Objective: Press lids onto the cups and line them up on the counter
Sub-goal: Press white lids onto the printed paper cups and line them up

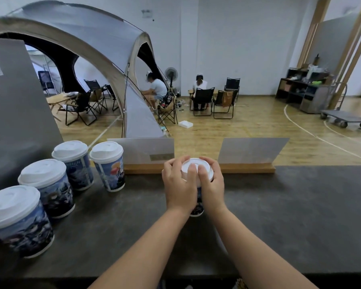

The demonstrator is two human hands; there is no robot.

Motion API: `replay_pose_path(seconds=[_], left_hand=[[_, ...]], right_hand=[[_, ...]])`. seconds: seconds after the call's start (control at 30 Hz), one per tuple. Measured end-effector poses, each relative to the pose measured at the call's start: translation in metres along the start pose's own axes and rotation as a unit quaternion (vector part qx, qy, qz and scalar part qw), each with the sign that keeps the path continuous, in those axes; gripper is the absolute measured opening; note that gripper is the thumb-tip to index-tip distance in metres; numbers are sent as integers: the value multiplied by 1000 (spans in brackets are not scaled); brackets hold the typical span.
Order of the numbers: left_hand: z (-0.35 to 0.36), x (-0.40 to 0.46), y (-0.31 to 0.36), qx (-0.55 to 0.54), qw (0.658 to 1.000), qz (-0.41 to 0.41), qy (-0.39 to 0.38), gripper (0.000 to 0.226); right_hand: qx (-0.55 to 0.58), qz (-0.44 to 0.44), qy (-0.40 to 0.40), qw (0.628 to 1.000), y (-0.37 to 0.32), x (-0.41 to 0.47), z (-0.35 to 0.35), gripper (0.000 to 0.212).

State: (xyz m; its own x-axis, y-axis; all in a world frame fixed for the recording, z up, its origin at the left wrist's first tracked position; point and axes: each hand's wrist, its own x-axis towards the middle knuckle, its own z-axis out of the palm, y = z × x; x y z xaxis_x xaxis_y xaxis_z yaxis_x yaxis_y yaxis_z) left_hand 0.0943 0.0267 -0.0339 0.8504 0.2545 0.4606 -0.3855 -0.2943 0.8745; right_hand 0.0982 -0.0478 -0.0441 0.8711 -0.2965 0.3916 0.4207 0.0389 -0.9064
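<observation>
Dark counter [279,205], left hand [180,188] and right hand [212,184] gripping lidded cup [197,210], wooden floor [238,126]

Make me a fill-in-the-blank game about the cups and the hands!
1. ____ lidded cups stand at the left of the counter.
2. Both hands, left hand and right hand, hold one ____.
3. The thumbs press on its white ____.
Missing words: four; cup; lid

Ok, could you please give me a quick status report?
Both hands, left and right, grip the cup, thumbs pressing its lid. Four lidded cups stand left. Nothing in the way.
</observation>
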Motion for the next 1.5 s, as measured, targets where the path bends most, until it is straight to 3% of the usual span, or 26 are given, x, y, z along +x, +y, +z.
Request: replay_pose_path(seconds=[0.17, 0.33, 0.53, 0.73, 0.83, 0.9, 1.0, 1.1, 1.23, 1.4, 1.5], left_hand=[[11, -3, -1, -78, 995, -41, 41, 52], [17, 0, -2, -122, 990, -32, 62, 49], [17, 1, -4, -137, 988, -27, 65, 47], [2, 13, -6, -118, 992, -26, -29, 38], [-17, 32, -13, -33, 994, 46, -89, 39], [-27, 37, -17, 13, 995, 73, -61, 32], [-31, 26, -10, 19, 999, 45, 6, 22], [-23, 11, -1, -26, 999, -34, -10, 27], [-11, -2, -3, -83, 994, -57, -32, 46], [2, 2, -10, -184, 982, -24, 36, 40], [11, 5, -17, -193, 980, -20, 46, 36]], right_hand=[[41, 16, 54, 998, 6, 2, 5, 30], [69, 10, 68, 995, 12, 6, 8, 41], [62, 15, 74, 995, 13, 7, 9, 40], [52, 35, 67, 996, 6, -1, 5, 26], [58, 47, 92, 993, 2, 0, -4, 20], [15, 36, 89, 995, 0, 2, -10, 15], [-13, 33, 70, 997, -1, 4, -13, 17], [-7, 46, 23, 999, -5, 9, -9, 16], [42, 56, -21, 997, -5, 9, 0, 19], [71, 19, 44, 996, 4, 1, 9, 42], [89, 3, 58, 994, 6, 4, 9, 41]])
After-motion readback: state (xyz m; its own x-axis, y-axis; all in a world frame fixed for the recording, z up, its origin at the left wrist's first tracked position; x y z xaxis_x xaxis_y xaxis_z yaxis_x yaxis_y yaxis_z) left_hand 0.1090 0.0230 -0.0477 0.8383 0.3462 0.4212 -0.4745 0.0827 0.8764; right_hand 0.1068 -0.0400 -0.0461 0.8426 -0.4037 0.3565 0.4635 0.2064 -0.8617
